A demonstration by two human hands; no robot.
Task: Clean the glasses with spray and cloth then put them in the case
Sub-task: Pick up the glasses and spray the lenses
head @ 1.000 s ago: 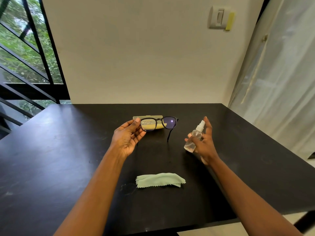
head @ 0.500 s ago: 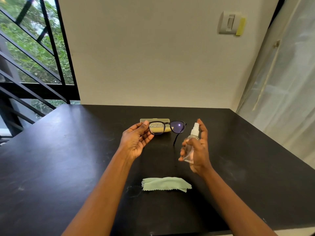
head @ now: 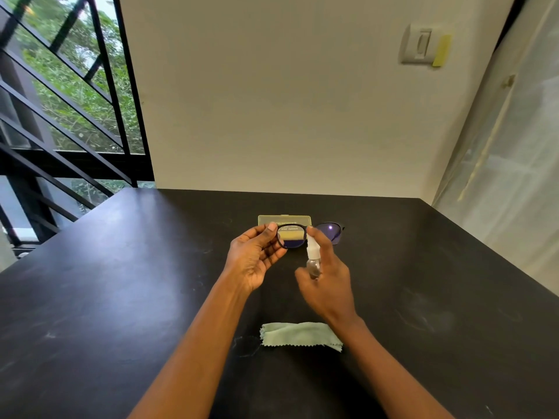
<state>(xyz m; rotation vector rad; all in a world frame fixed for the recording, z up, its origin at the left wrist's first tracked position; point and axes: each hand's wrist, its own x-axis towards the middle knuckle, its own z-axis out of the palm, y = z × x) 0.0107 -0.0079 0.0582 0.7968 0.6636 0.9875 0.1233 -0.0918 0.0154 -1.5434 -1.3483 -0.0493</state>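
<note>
Glasses pinched in my left hand, spray bottle gripped in my right hand, mid-bench, cloth near.

Black table with a case and a cloth lying on it

The black table has a matte top marked with faint pale smudges and scuffs, and its far edge meets the wall. A flat, pale yellow-green case lies closed near the middle of that far side, long edge parallel to the wall. Well nearer than the case, almost straight in line with it, a light green cloth with zigzag-cut edges lies loosely folded flat on the tabletop.
</note>
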